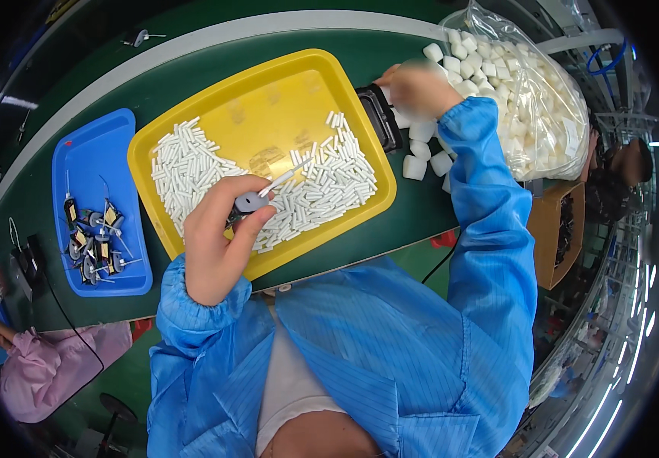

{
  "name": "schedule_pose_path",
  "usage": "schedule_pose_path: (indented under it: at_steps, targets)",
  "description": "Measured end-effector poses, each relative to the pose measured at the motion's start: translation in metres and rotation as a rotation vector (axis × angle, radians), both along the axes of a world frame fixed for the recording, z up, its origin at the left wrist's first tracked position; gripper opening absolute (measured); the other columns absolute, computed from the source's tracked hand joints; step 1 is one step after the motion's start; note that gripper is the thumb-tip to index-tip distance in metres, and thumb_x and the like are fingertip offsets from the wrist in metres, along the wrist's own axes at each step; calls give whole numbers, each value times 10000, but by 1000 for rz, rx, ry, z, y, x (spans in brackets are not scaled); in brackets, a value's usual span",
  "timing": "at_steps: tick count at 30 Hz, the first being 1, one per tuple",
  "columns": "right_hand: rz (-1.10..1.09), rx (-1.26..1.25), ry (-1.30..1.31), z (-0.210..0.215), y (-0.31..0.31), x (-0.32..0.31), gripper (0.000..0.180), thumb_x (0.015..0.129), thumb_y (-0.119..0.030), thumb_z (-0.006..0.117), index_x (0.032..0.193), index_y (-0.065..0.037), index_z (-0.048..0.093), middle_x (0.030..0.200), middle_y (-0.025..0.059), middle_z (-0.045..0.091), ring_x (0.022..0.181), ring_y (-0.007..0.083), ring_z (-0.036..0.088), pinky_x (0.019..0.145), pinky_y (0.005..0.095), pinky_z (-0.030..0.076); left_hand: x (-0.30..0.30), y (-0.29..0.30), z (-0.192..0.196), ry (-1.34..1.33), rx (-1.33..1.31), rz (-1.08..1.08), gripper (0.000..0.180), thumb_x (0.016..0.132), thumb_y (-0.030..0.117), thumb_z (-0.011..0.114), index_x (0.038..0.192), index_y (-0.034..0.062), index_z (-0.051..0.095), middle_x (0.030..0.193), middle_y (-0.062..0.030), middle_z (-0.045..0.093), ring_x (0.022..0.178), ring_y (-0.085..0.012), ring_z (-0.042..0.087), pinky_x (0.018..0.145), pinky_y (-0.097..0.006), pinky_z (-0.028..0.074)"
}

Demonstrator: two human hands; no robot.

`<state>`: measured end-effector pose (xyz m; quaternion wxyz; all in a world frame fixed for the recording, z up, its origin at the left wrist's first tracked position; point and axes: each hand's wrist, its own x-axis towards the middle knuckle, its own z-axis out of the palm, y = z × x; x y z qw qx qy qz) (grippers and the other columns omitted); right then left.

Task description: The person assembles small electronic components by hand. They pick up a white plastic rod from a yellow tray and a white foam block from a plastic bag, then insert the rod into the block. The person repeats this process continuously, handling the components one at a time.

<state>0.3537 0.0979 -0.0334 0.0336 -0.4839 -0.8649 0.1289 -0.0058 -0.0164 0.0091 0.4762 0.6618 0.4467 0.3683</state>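
My left hand (221, 229) is closed round a small dark part with a grey round cap (251, 202) and a thin shaft. A white sleeve (282, 180) sits on that shaft, above the yellow tray (318, 69). In the tray lie two heaps of short white tubes (184, 164), the nearer one just under the held part. My right hand (421, 90) is at the far right, over white foam-like blocks (421, 131) and next to a black box-shaped device (379, 118). Blur smears its fingers, so whether they hold anything does not show.
A blue tray (93, 145) on the left holds several similar small assemblies (99, 240) with wires. Behind my right hand stands a clear plastic bag (543, 114) full of white blocks. A cardboard box (554, 237) is at the right, and a person in pink (62, 366) works at the left.
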Motion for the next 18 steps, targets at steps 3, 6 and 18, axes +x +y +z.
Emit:
schedule_pose_path:
  at_steps: [3,6,18]
  targets:
    - [-277,-31,-18,17,-2,5,353,665,-73,669,1014,-67,611,910,105,613,779,245,598,685,327,490,-5,0,-6,-132,-98,23,186,806,12,602,981,16,537,830,-60,603,740,-115,555,645,-220,429]
    - [-497,-89,363,42,-22,-19,295,698,-75,681,982,-56,607,844,75,615,763,159,608,614,261,489,-12,1,-9,-294,-190,18,191,834,30,578,1013,25,513,851,-51,602,737,-99,538,646,-209,423]
    - [-320,-412,1276,76,-104,-197,324,703,55,693,1007,36,584,973,88,589,828,131,599,687,235,548,1,7,-7,-716,-133,93,421,772,6,655,1115,52,416,1007,-66,490,921,-149,540,678,-244,517]
